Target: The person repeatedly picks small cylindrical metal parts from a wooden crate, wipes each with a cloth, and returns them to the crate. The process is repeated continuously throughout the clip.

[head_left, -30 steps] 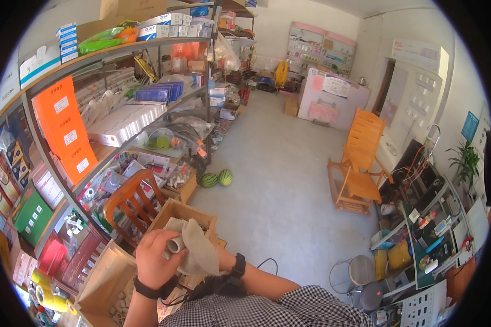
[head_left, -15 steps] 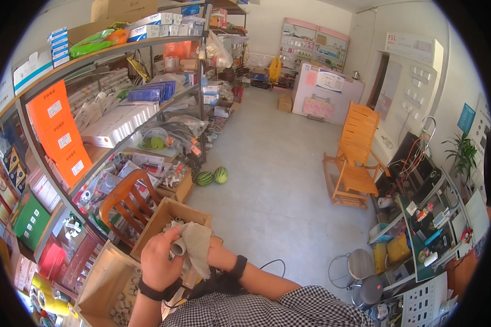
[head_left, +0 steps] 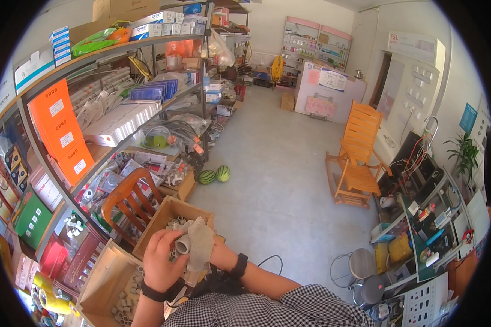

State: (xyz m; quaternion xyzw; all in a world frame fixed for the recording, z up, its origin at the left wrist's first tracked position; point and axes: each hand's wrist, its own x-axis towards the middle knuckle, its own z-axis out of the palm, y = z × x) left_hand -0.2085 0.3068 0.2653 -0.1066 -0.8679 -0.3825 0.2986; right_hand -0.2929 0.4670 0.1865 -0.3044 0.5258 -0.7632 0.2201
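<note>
A short grey pipe fitting (head_left: 182,245) sits in the curled fingers of my left hand (head_left: 159,262), its round open end showing. Against its right side hangs a beige cloth (head_left: 203,242), gripped by my right hand (head_left: 221,254); the cloth covers most of those fingers. Just beyond both hands stands a wooden box (head_left: 162,215) with grey fittings in it. A second wooden box (head_left: 101,272), to the left of my left forearm, has many loose fittings (head_left: 123,305) on its bottom.
A wooden chair (head_left: 126,199) stands beside the loaded shelf rack (head_left: 71,191) on the left. Two watermelons (head_left: 215,175) lie on the floor ahead. To the right are a wooden rocking chair (head_left: 357,155), round stools (head_left: 361,265) and a cluttered desk (head_left: 428,240).
My left fingers have shifted around the fitting, and its open end is turned more into view. The cloth has moved slightly right and stands more upright. The view has shifted a little.
</note>
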